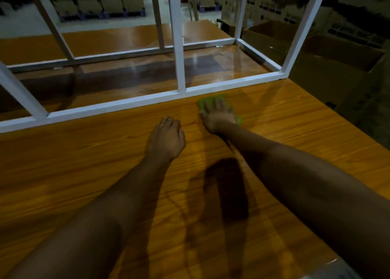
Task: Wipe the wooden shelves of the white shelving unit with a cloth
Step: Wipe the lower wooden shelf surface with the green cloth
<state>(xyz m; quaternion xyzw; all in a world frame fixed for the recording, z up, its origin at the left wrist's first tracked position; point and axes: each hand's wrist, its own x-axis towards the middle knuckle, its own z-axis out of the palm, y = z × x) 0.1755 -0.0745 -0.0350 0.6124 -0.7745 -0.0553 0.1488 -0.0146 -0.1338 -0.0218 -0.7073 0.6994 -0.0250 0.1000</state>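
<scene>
A green cloth (204, 102) lies on the wooden surface (84, 162) just in front of the white shelving unit (181, 46). My right hand (218, 115) presses flat on the cloth with its fingers spread, covering most of it. My left hand (166, 137) rests on the bare wood to the left of the cloth, fingers loosely curled and holding nothing. Inside the white frame a lower wooden shelf (147, 74) shows, glossy and partly in shadow.
The white front rail (118, 107) of the frame runs across just beyond my hands. Open cardboard boxes (337, 53) stand to the right, past the wood's right edge. Stacked boxes on pallets (101, 2) sit on the floor far behind.
</scene>
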